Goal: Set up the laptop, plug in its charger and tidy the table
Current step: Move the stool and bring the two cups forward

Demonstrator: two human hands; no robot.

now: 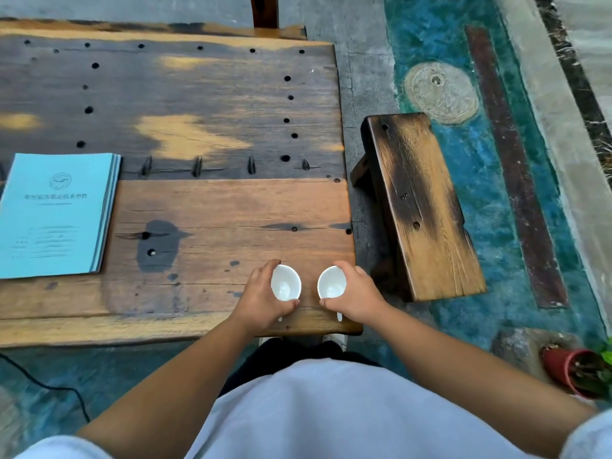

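Two cups gripped at the table's near right corner

Left hand [261,301] fingers curl round the left cup [285,282], right hand [356,298] round the right cup [331,282]; lift both level from the table [212,207], clear of the edge.

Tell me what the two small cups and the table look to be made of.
The left cup and right cup look like glazed white porcelain or ceramic: smooth, with a soft sheen inside. The table is weathered solid wood, with visible grain, cracks, dark scorched-looking patches and round holes.
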